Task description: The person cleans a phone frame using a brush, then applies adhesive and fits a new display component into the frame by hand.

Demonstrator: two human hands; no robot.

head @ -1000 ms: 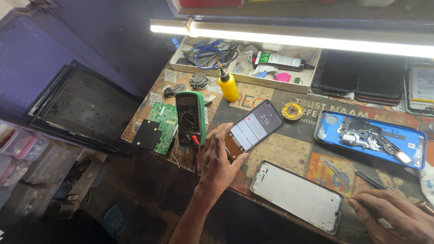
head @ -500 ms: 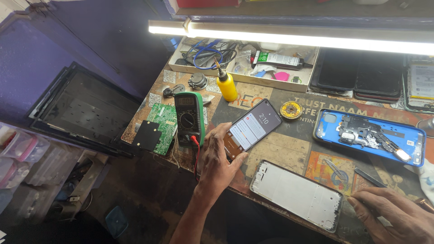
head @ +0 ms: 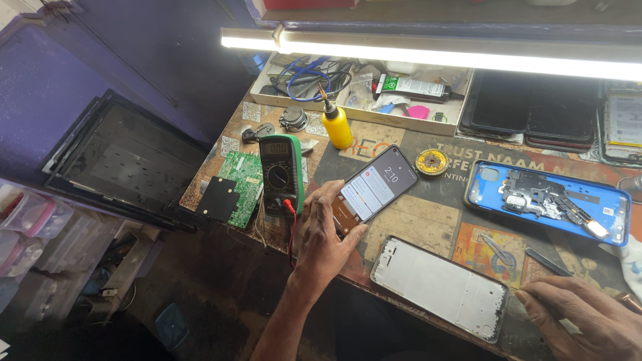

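The left hand (head: pixel 321 237) grips the lower end of a lit phone (head: pixel 374 190), fingers curled around its edge, tilting it above the workbench (head: pixel 401 227) beside a green multimeter (head: pixel 281 175). The right hand (head: pixel 588 321) rests at the bench's near corner (partly cut off by the frame), so whether it pinches anything I cannot tell. Between them lies a white phone frame (head: pixel 438 287). Farther back, a tray (head: pixel 364 115) holds tangled cables and small clutter, hard to sort out.

Lit rectangular phone screen (head: pixel 376 187) with white and red notification cards, mid-bench under left hand (head: pixel 324 234). Green multimeter's small grey display (head: pixel 274 148) left of it. White-green labelled tube (head: pixel 409 87) in back tray.
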